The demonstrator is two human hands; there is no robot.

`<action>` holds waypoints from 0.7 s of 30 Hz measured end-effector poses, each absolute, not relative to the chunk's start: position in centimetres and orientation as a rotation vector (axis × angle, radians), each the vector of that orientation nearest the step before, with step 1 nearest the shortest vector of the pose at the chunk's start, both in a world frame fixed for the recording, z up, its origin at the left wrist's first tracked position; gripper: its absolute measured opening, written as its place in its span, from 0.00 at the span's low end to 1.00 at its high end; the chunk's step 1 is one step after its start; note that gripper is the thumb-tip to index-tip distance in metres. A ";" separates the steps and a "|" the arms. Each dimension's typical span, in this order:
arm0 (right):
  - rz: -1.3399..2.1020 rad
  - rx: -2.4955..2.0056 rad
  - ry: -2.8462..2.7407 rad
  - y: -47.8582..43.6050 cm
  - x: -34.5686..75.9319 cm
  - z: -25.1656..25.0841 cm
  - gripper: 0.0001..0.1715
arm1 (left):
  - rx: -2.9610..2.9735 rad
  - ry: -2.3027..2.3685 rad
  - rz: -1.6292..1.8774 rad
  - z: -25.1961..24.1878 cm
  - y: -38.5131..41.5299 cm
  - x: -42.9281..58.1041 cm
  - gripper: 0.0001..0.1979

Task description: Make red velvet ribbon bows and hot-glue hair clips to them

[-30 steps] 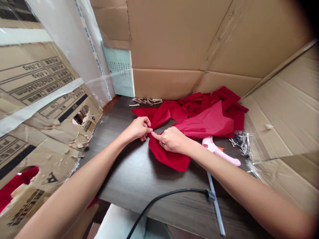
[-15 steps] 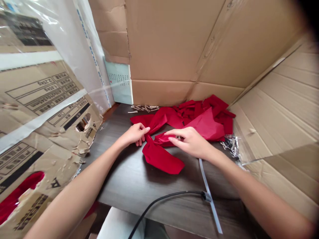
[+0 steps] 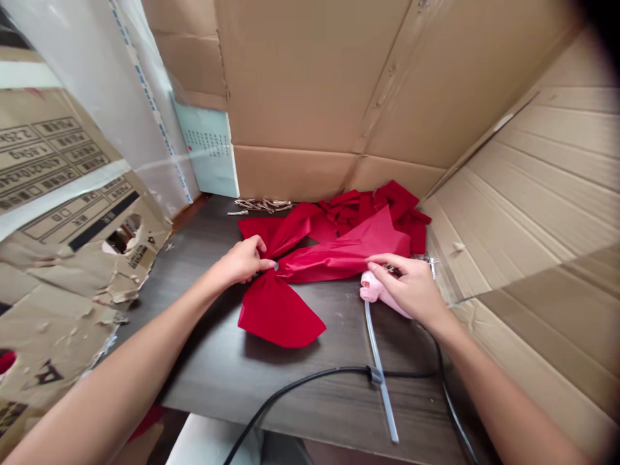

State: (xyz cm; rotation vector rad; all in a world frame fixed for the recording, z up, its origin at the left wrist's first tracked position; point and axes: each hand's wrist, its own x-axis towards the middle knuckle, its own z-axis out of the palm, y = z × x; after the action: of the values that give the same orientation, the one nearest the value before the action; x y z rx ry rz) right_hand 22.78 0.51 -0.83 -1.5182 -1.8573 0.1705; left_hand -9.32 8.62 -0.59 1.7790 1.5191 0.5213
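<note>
A red fabric bow (image 3: 283,313) lies on the dark table, its tails spreading toward the back right. My left hand (image 3: 247,259) pinches it at the gathered middle, thumb and finger closed. A small greyish spot (image 3: 276,265) shows beside that thumb; I cannot tell what it is. Over a pink glue gun (image 3: 371,287) is my right hand (image 3: 414,287), fingers curled around a small metal clip (image 3: 393,270), mostly hidden. Its fingertips are close to the gun's near end, and whether they touch it is unclear. A translucent glue stick (image 3: 382,381) extends from the gun toward me.
Red fabric pieces (image 3: 361,210) are heaped at the back right. Several metal clips (image 3: 264,206) lie along the back. Cardboard walls (image 3: 310,97) enclose the table, and a torn printed carton (image 3: 68,213) stands left. A black cable (image 3: 310,374) crosses the front.
My right hand has moved right, away from the bow and over to the glue gun, which now shows. The bow's front loop lies more spread out. My left hand still pinches the middle.
</note>
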 end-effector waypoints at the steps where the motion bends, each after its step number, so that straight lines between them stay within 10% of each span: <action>1: 0.128 -1.537 -1.807 0.6 23.2 -1.0 0.15 | 1.807 1.537 0.515 -0.6 8.6 -9.3 0.15; 11: 0.219 -1.366 -2.087 0.1 23.1 -1.8 0.19 | 2.243 1.758 0.473 1.4 7.0 -8.3 0.15; 21: 0.108 -0.972 -2.354 -1.7 19.0 -2.3 0.18 | 2.461 0.684 0.600 2.8 1.5 -3.6 0.10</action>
State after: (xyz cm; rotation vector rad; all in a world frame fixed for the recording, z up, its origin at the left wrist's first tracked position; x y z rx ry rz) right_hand 18.97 -1.70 -2.28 -0.9719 -2.3545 0.1085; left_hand -3.56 1.48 2.77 2.4609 0.6843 0.6002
